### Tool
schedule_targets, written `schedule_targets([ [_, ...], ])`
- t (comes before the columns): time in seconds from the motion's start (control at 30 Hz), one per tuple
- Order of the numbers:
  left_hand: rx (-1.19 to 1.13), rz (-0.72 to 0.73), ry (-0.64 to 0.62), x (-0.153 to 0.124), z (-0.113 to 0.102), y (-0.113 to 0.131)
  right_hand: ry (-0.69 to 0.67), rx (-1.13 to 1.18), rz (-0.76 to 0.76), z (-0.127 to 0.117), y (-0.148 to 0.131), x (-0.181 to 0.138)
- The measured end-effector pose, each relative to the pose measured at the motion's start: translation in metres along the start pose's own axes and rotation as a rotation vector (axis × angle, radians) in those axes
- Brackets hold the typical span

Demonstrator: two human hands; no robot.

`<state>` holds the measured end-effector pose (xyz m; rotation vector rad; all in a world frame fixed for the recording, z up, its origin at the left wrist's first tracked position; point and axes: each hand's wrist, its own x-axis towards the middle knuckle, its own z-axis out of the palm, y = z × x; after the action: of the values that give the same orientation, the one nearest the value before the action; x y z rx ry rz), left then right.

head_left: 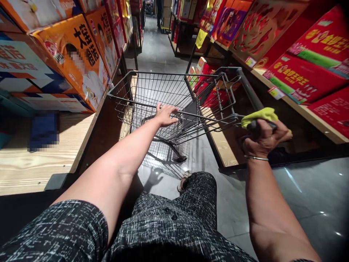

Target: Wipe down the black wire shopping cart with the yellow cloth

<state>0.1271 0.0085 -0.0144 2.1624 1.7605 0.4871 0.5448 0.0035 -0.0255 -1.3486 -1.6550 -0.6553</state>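
Cart [190, 115] nearly fills the gap between shelf edges [325, 131].

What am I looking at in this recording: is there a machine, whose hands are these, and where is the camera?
No robot here: these are a person's own bare hands. The single picture comes from a camera worn on the head, looking forward and down. The left hand lies over the side rail of a shopping cart, fingers spread. The right hand grips a yellow-green cloth at the cart's handle. On the left, a wooden shelf bears orange boxes and a blurred dark blue item; red boxes stand right.
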Motion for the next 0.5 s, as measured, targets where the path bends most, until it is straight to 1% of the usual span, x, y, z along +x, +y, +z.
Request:
schedule_targets([
  [0.03,0.004,-0.002,-0.003,0.000,0.000,0.001,0.005,-0.004,0.034,-0.004,0.000,0.006],
  [0.07,0.009,-0.005,-0.008,-0.001,0.000,0.002,-0.002,-0.010,0.077,-0.005,-0.006,0.008],
  [0.13,0.030,-0.020,-0.018,0.000,0.000,0.006,-0.054,-0.012,0.145,0.000,-0.032,0.003],
  [0.17,0.047,-0.039,-0.022,0.000,0.000,0.010,-0.101,0.003,0.149,0.005,-0.049,-0.002],
  [0.2,0.064,-0.061,-0.025,0.001,0.001,0.014,-0.191,0.036,0.121,0.011,-0.068,-0.007],
  [0.27,0.090,-0.067,-0.026,0.003,0.002,0.027,-0.408,0.104,0.003,0.020,-0.100,-0.015],
  [0.3,0.093,-0.034,-0.026,0.003,0.004,0.035,-0.486,0.126,-0.054,0.022,-0.111,-0.016],
  [0.33,0.088,0.021,-0.027,0.004,0.006,0.043,-0.531,0.134,-0.096,0.022,-0.117,-0.015],
  [0.4,0.071,0.139,-0.038,0.003,0.011,0.058,-0.539,0.117,-0.123,0.015,-0.115,-0.005],
  [0.43,0.062,0.173,-0.043,0.002,0.013,0.063,-0.529,0.098,-0.121,0.008,-0.106,0.002],
  [0.5,0.047,0.188,-0.055,0.000,0.017,0.069,-0.517,0.048,-0.107,-0.009,-0.080,0.019],
])
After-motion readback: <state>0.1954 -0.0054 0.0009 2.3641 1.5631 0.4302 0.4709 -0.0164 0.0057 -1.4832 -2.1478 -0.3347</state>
